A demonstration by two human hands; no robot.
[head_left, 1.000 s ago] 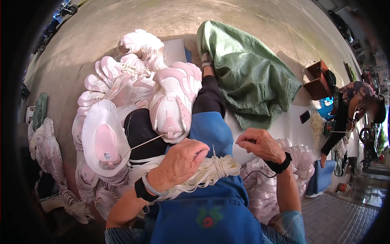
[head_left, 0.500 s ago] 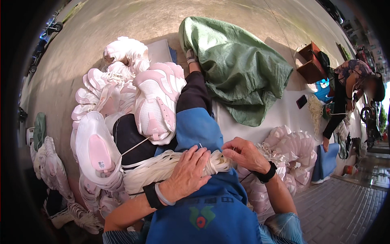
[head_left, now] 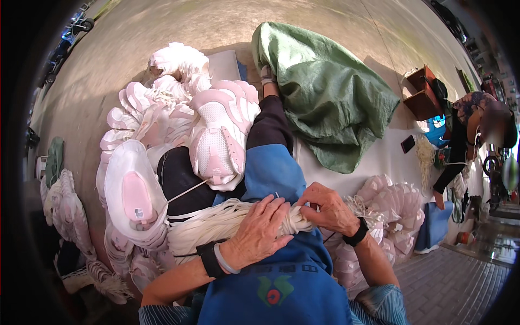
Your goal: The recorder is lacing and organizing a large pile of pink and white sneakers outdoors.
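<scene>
A thick bundle of white shoelaces (head_left: 208,225) lies across my lap on a blue apron (head_left: 281,281). My left hand (head_left: 260,233) rests on top of the bundle, fingers curled over it. My right hand (head_left: 327,208) pinches the bundle's right end, thumb and fingers closed on the laces. A white and pink sneaker (head_left: 219,141) lies upside-up on my left knee. Another sneaker (head_left: 132,192) shows its pink insole beside it, with one lace running from it toward the bundle.
A heap of white and pink sneakers (head_left: 157,103) lies to my left. A green sack (head_left: 325,92) sits ahead. More sneakers (head_left: 392,200) are stacked at my right. Another person (head_left: 468,135) bends over at far right beside brown boxes (head_left: 422,92).
My right hand came in from the right and closed on the end of the lace bundle. My left hand shifted along the top of the bundle.
</scene>
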